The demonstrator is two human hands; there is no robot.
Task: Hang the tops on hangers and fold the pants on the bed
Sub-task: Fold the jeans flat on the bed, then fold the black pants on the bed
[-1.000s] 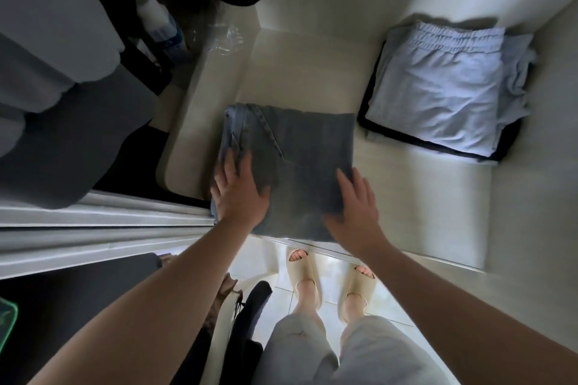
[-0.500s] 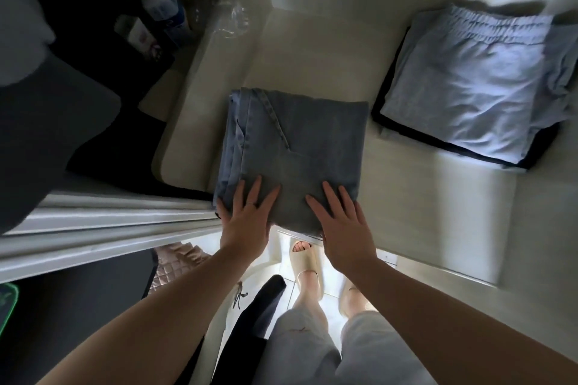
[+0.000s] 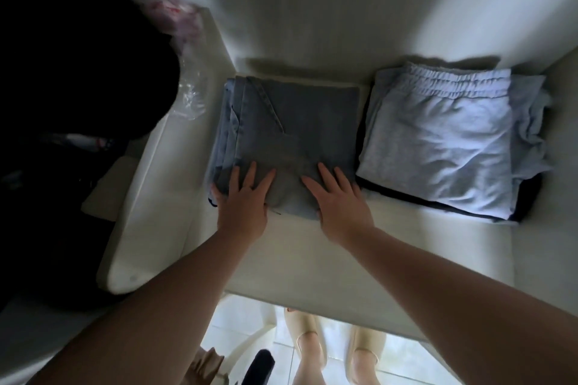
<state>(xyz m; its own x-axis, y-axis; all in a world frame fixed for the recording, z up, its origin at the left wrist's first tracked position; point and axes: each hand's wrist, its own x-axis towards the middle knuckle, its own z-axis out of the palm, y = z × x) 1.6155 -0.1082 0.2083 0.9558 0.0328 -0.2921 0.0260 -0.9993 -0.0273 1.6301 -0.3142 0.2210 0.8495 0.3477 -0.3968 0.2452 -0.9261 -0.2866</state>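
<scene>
At the far left of the frame a clear plastic bag [image 3: 194, 94] lies on the shelf edge. The left hand [image 3: 242, 197] rests flat, fingers spread, on the near edge of the folded jeans [image 3: 291, 134], which sit mid-frame on the pale shelf [image 3: 312, 253], long axis running up the frame, folded layers showing at their left side. The right hand [image 3: 339, 200] presses flat beside it. Just right lie folded light grey sweatpants [image 3: 438, 141], waistband toward the top

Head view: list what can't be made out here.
- Dark garment under the light grey sweatpants: only its edge shows.
- Upper-left corner: dark, with a motion-blurred pink object.
- Folded jeans: near edge covered by the left hand and right hand.
- Feet: cut off at the bottom edge.
</scene>
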